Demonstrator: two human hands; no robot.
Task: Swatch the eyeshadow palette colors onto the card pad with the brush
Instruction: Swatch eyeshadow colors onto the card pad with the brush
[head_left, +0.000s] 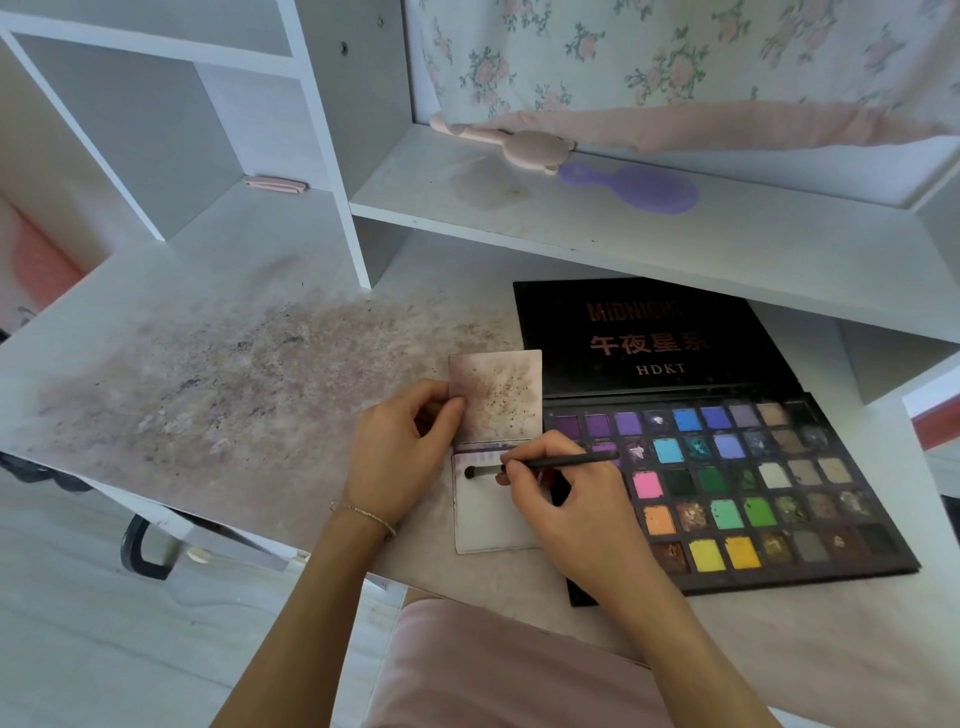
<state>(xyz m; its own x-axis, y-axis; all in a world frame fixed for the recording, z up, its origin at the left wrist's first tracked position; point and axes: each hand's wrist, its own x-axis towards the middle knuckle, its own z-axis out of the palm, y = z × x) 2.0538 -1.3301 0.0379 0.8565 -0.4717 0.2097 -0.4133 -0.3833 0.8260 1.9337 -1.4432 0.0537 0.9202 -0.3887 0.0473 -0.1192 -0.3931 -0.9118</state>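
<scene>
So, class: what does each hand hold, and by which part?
Right hand pinches the brush mid-handle, near the bristles. Left hand holds the card pad by its flipped-up top sheet's left edge.

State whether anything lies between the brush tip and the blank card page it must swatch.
Nothing visible does. The brush, pinched by the right hand, has its tip at the blank page of the card pad; the left hand holds the flipped page back.

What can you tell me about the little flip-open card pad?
The small white card pad lies on the desk left of the palette. Its stained, speckled cover is flipped up and pinched by the left hand. The exposed page is mostly blank, with a purple streak along the top. The brush's dark tip touches it, held by the right hand.
</scene>
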